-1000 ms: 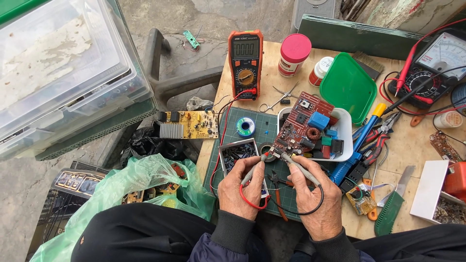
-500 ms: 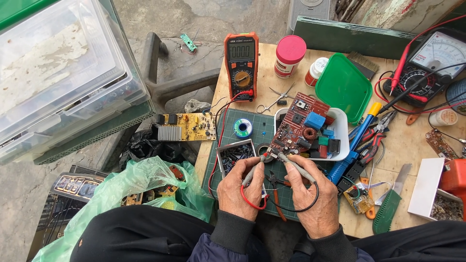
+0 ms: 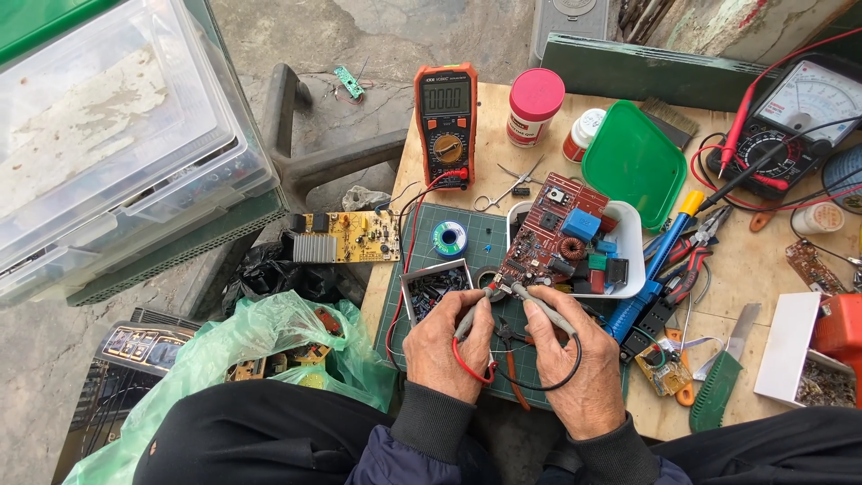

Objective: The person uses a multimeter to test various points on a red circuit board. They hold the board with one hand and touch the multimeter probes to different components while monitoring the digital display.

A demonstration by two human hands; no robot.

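Green lid (image 3: 634, 162), pink-capped jar (image 3: 534, 107), solder spool (image 3: 449, 238), scissors (image 3: 514, 184)

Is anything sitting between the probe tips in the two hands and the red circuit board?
Nothing visible. The left hand and right hand each hold a grey probe, and both tips meet at the near edge of the red circuit board, which lies partly over the white tray. No wire or tool crosses that gap.

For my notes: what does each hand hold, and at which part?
Left hand holds a red-wired probe by its shaft; right hand holds a black-wired probe likewise.
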